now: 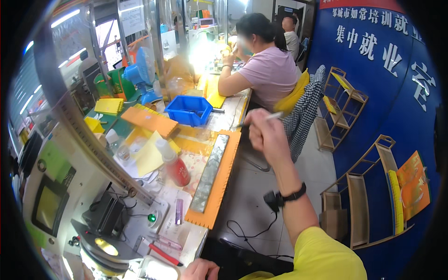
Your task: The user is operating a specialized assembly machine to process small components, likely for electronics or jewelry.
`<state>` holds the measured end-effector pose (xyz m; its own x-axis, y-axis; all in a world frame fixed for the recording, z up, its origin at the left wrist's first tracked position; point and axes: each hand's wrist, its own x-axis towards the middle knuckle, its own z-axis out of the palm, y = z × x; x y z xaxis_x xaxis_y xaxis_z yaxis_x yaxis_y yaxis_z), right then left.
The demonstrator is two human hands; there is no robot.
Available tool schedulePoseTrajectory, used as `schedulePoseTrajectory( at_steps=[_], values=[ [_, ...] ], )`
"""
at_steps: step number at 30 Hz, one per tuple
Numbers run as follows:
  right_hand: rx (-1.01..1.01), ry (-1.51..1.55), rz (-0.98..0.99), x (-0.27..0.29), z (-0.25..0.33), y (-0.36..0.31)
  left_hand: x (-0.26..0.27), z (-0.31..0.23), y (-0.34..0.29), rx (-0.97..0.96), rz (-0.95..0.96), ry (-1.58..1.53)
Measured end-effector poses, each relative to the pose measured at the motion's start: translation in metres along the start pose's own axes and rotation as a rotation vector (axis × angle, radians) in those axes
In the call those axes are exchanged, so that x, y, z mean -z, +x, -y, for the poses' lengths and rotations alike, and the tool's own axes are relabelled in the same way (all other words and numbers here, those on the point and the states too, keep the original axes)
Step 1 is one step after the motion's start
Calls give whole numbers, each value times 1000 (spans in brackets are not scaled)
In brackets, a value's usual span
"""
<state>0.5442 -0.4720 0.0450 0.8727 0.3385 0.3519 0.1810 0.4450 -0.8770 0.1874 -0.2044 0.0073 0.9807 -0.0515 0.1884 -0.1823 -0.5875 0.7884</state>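
Raised over the table's right edge, my right hand [265, 135] is closed round a slim, pale pen-like tool [274, 115]. Motion smears it, so its exact kind is unclear; a dark tip points left. At the bottom edge, my left hand [200, 269] rests by the table's near corner with its fingers curled in, and nothing shows in them. Between the hands lies a long orange board [225, 179] with notched edges along the table's side. On it is a narrow grey, shiny mottled strip [210, 172]. The right hand is apart from both.
Left of the board stand a red bottle [176, 170] with white cap and a blue bin [189, 111]. A purple tube [179, 211] and red-handled tool [163, 252] lie nearer, beside a machine [51, 200]. Beyond, a co-worker [270, 65] sits; wooden racks [359, 210] stand right.
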Motion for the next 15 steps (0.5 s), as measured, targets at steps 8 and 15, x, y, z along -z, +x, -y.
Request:
schedulePoseTrajectory(
  at_steps=[8, 15],
  values=[
    [77, -430, -95, 100, -123, 215, 10, 5, 9, 24, 65, -74],
    [242, -848, -375, 123, -138, 296, 5, 13, 4, 79, 44, -22]
  ],
)
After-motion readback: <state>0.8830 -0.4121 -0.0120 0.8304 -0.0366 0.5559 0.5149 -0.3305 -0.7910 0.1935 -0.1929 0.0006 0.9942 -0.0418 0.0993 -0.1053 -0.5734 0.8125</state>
